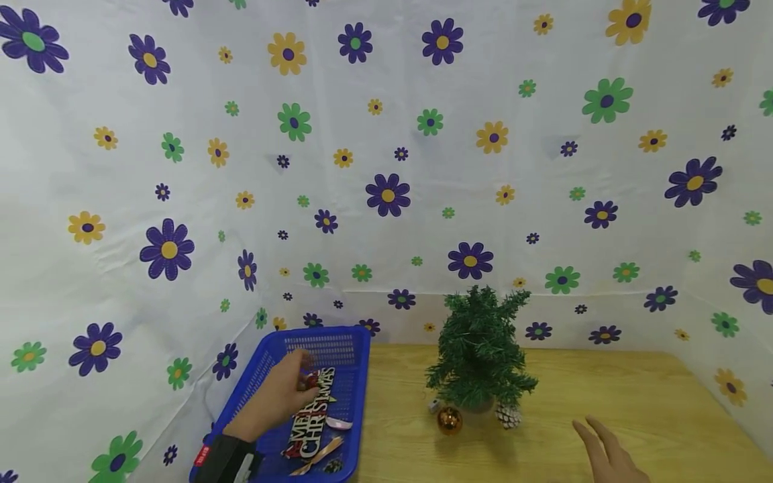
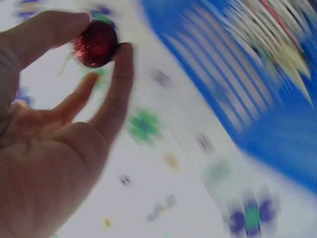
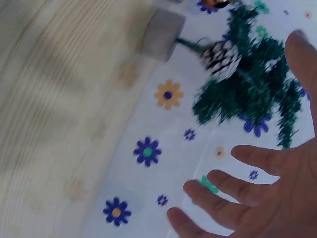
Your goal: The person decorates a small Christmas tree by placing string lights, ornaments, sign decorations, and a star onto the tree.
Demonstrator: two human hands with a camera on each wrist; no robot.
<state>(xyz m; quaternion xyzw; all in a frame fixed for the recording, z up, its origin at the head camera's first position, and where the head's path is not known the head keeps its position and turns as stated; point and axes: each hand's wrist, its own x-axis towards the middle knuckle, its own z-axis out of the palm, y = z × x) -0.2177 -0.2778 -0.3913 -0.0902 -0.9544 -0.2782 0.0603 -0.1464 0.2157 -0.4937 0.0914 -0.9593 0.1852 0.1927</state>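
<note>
My left hand [image 1: 274,396] pinches a glittery red ball ornament [image 2: 96,44] between thumb and fingertips, over the blue plastic basket [image 1: 361,409]. Below it in the basket lies a "Merry Christmas" sign [image 1: 311,426]. To the right of the small green Christmas tree [image 1: 480,345], my right hand [image 1: 606,453] is held up with its fingers spread and nothing in them. A shiny gold ball [image 1: 449,420] and a white-tipped pine cone [image 1: 508,416] hang low on the tree. The right wrist view shows the pine cone [image 3: 221,60] above the tree's grey base [image 3: 164,34].
A copper-coloured ribbon [image 1: 317,456], a pale pink piece [image 1: 339,424] and a small dark pine cone [image 1: 333,465] lie in the basket. The wooden table [image 1: 604,382] reaches back to a flower-print cloth [image 1: 386,121] that hangs behind and at both sides.
</note>
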